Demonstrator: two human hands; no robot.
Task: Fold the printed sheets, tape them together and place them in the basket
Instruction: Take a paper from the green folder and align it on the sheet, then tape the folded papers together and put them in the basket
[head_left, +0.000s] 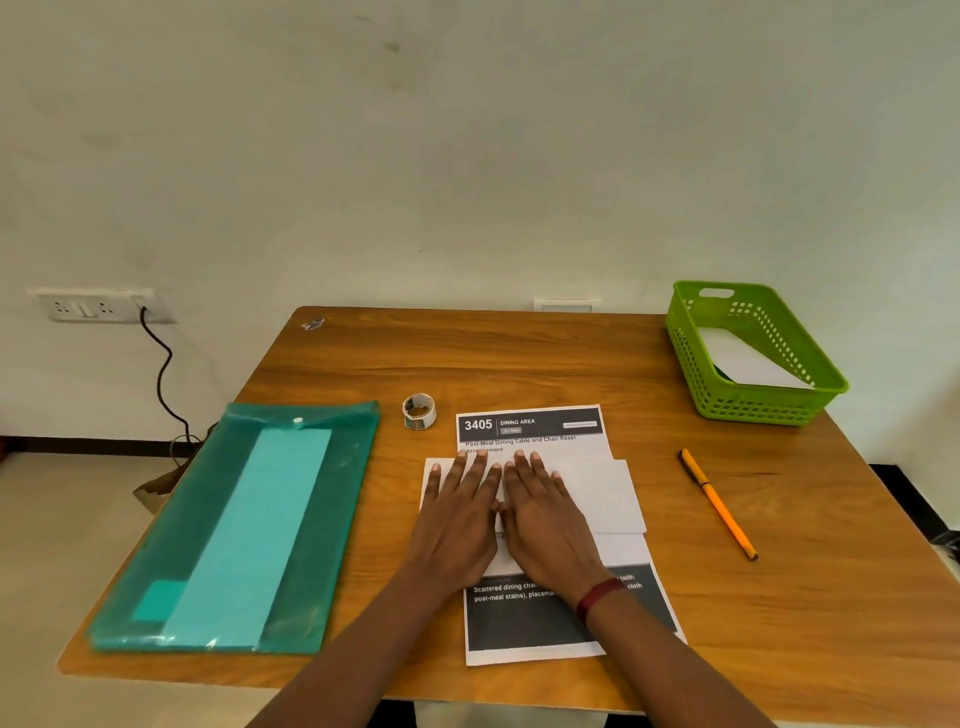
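Lying on wooden table (519, 353), printed sheets (530, 426), white wall (467, 156) behind

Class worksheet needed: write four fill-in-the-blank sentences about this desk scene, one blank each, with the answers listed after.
1. The left hand and right hand lie ____ on the folded sheet, fingers straight.
2. The basket at the table's far corner is ____ in colour.
3. The pen lies to the ____ of the printed sheet.
4. The number at the printed sheet's head is ____.

Answers: flat; green; right; 3405
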